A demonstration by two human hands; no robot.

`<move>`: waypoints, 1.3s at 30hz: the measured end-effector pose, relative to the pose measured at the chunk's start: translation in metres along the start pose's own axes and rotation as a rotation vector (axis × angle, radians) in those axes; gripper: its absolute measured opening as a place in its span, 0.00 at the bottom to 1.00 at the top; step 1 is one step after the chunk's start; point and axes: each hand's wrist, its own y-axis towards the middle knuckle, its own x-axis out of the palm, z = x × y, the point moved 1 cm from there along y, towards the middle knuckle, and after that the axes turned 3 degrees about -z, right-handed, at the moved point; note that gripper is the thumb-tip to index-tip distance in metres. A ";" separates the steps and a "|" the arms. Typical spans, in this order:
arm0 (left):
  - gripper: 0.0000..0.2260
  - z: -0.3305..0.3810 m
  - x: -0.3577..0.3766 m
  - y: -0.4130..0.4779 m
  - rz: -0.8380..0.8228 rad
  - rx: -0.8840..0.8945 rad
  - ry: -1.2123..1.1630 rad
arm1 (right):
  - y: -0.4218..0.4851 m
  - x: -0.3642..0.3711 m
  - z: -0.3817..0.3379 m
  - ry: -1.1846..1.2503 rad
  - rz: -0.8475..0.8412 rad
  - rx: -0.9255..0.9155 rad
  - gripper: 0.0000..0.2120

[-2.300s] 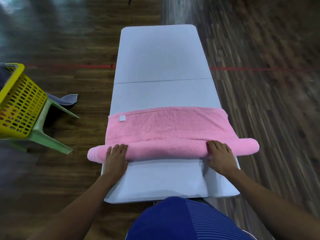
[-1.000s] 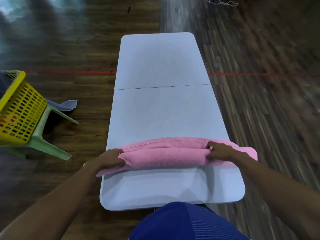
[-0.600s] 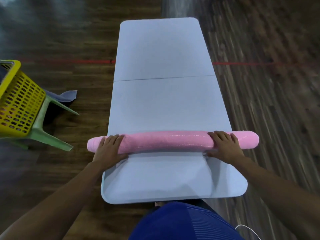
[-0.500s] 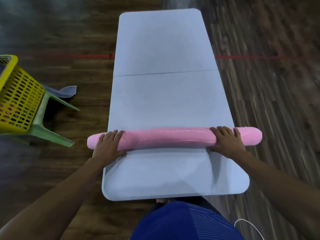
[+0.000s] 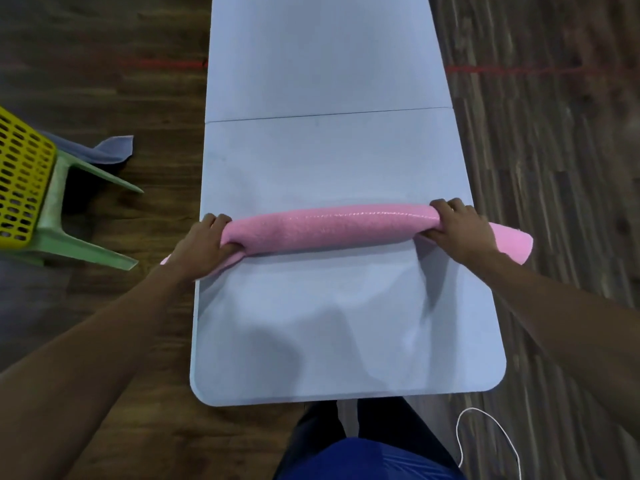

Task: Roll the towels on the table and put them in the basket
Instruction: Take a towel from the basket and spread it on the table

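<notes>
A person stands at the near end of a pale blue table (image 5: pixel 329 150) and holds a pink towel (image 5: pixel 329 228) rolled into a long, tight tube at the centre of the frame. The roll is smooth and even along its middle, with a faint sheen along the top and a slight upward bow. Its long axis runs left to right across the table's width, and both ends reach past the table's side edges. The right end points toward the lower right of the frame and shows its blunt face over the wooden floor (image 5: pixel 554 202); the left end sags behind the wrist, with only a pink sliver showing. Whether the middle of the roll touches the tabletop cannot be told.

The left hand (image 5: pixel 202 244) grips the roll near its left end, fingers curled over the top and thumb underneath. The right hand (image 5: pixel 457 226) grips it near the right end in the same way.

At the left edge of the frame, a yellow basket (image 5: pixel 20 181) sits on a green plastic chair (image 5: pixel 69 237), well apart from the towel. A grey cloth (image 5: pixel 107 148) lies on the floor behind the chair.
</notes>
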 end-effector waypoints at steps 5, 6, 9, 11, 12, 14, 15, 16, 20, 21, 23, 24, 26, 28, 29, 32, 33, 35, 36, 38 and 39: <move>0.21 0.027 0.012 -0.003 0.054 -0.231 -0.091 | 0.003 0.003 -0.014 0.042 -0.048 0.123 0.27; 0.21 0.037 0.018 -0.008 0.075 -0.304 -0.122 | -0.001 0.005 -0.018 0.086 -0.081 0.158 0.28; 0.22 0.078 0.040 -0.028 0.088 -0.491 -0.284 | -0.029 0.013 -0.045 0.276 -0.134 0.323 0.28; 0.24 0.112 0.059 -0.041 0.076 -0.564 -0.378 | -0.054 0.024 -0.074 0.392 -0.126 0.432 0.29; 0.25 0.131 0.069 -0.046 0.070 -0.585 -0.424 | -0.066 0.031 -0.090 0.442 -0.124 0.469 0.29; 0.30 0.166 0.087 -0.053 0.066 -0.623 -0.543 | -0.086 0.044 -0.122 0.571 -0.149 0.510 0.32; 0.31 0.182 0.095 -0.055 0.063 -0.637 -0.603 | -0.094 0.050 -0.138 0.640 -0.172 0.524 0.33; 0.32 0.197 0.100 -0.058 0.063 -0.643 -0.654 | -0.100 0.056 -0.150 0.699 -0.192 0.540 0.34; 0.31 0.227 0.107 -0.067 0.085 -0.623 -0.762 | -0.111 0.066 -0.171 0.810 -0.206 0.594 0.34; 0.31 0.227 0.107 -0.068 0.085 -0.626 -0.765 | -0.110 0.067 -0.172 0.820 -0.207 0.594 0.34; 0.32 0.225 0.107 -0.068 0.075 -0.624 -0.784 | -0.109 0.066 -0.171 0.833 -0.208 0.591 0.34; 0.32 0.223 0.106 -0.068 0.069 -0.614 -0.789 | -0.108 0.066 -0.171 0.844 -0.205 0.594 0.34; 0.31 0.221 0.105 -0.070 0.044 -0.585 -0.774 | -0.107 0.064 -0.171 0.873 -0.194 0.609 0.33; 0.31 0.217 0.104 -0.074 0.009 -0.572 -0.756 | -0.104 0.061 -0.168 0.909 -0.182 0.622 0.32; 0.31 0.216 0.105 -0.076 0.000 -0.569 -0.750 | -0.103 0.060 -0.166 0.920 -0.173 0.625 0.32; 0.30 0.218 0.107 -0.082 -0.012 -0.562 -0.735 | -0.098 0.057 -0.163 0.937 -0.158 0.633 0.31; 0.31 0.220 0.108 -0.083 -0.022 -0.559 -0.734 | -0.097 0.057 -0.164 0.939 -0.156 0.637 0.31; 0.31 0.225 0.110 -0.084 -0.034 -0.572 -0.717 | -0.098 0.059 -0.168 0.905 -0.139 0.642 0.31; 0.30 0.227 0.112 -0.085 -0.032 -0.588 -0.661 | -0.099 0.059 -0.169 0.850 -0.119 0.635 0.31; 0.25 0.229 0.114 -0.088 0.015 -0.611 -0.493 | -0.103 0.057 -0.172 0.681 -0.057 0.583 0.34; 0.22 0.230 0.114 -0.089 0.051 -0.610 -0.444 | -0.103 0.054 -0.173 0.631 -0.028 0.558 0.38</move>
